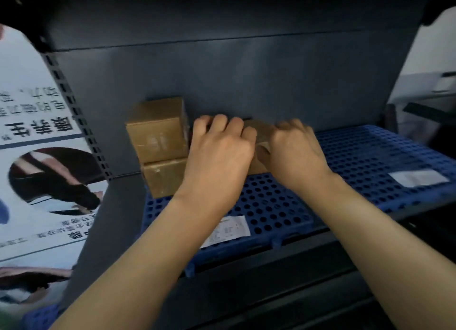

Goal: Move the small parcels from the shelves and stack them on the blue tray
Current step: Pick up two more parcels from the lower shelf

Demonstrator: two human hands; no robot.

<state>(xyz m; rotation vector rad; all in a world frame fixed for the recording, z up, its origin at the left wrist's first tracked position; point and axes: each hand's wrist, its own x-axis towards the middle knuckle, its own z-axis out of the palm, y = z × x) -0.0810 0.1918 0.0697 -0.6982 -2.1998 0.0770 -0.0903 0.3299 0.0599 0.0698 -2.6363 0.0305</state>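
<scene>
A blue perforated tray [278,206] lies on a dark shelf in front of me. At its back left corner two brown cardboard parcels stand stacked, the upper parcel [158,128] on the lower parcel [165,176]. Just right of that stack sits a third brown parcel [257,134], mostly hidden by my hands. My left hand [219,151] curls over its left side and top. My right hand [293,149] grips its right side, thumb on the front face. The parcel seems to rest on the tray.
The dark back panel [246,77] of the shelf stands right behind the parcels. A slotted upright [79,117] and a printed poster [37,156] are at the left. A second blue tray [385,161] with a white label adjoins on the right.
</scene>
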